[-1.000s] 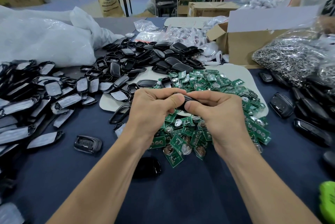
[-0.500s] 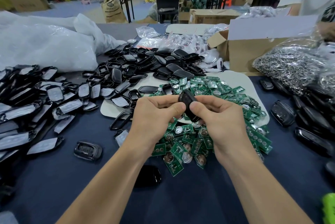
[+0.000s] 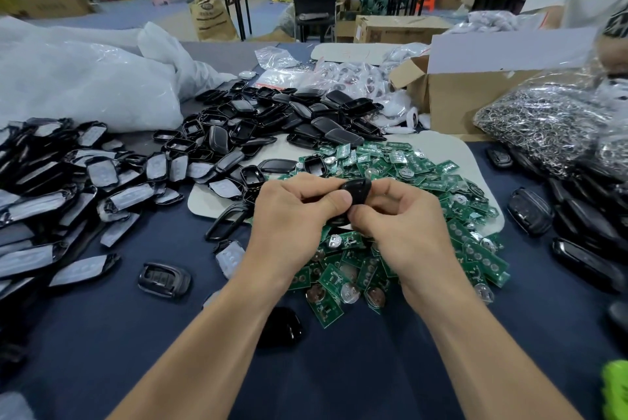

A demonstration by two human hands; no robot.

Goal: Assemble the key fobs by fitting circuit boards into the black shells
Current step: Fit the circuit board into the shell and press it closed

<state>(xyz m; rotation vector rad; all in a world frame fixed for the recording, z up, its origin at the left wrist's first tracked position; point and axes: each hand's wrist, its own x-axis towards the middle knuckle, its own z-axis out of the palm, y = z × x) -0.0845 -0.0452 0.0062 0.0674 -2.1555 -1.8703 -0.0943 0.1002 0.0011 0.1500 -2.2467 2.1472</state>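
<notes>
Head view: left hand [image 3: 292, 212] and right hand [image 3: 404, 226] pinch one black shell [image 3: 356, 190].
Fingers curled round it, they hold it above the green circuit boards [image 3: 418, 168] heaped on the counter [image 3: 339, 368]; empty shells [image 3: 306, 110] lie piled beyond.

Glossy black plastic shell [image 3: 356, 191], matt dark cloth table cover [image 3: 102, 345], crinkled clear plastic bags [image 3: 85, 79].

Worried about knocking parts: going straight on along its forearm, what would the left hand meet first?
Gripping a glossy black oval shell, the left hand would probably reach the heap of green circuit boards first, by an open black shell lying at its edge, though depth is unclear.
</notes>
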